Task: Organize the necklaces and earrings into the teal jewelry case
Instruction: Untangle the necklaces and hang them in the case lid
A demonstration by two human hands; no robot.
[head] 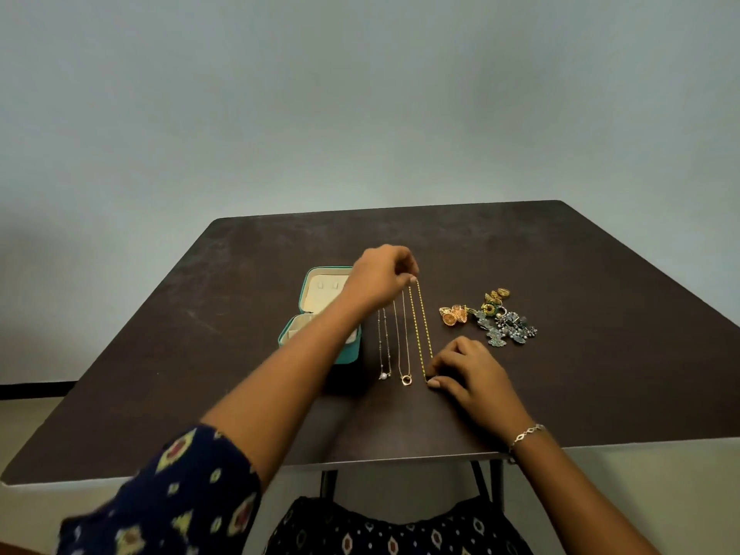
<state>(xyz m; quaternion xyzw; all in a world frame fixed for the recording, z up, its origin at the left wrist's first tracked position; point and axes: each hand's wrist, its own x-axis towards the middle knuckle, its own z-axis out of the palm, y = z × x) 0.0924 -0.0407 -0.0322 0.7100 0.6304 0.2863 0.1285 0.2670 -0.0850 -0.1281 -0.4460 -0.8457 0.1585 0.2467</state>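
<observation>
The teal jewelry case (347, 352) stands open on the dark table, its cream lid (320, 292) leaning back; my left forearm crosses over it. Three necklaces lie side by side to its right: a thin chain with a pearl (384, 346), a thin chain with a ring pendant (403, 346), and a gold beaded chain (421, 330). My left hand (382, 280) pinches the far end of the gold chain. My right hand (466, 372) pinches its near end at the table surface. A pile of earrings (490, 318) lies to the right.
The dark brown table (560, 274) has its near edge just under my right wrist, which wears a silver bracelet (526, 434). A grey wall rises behind. Table legs and my patterned clothing show below the edge.
</observation>
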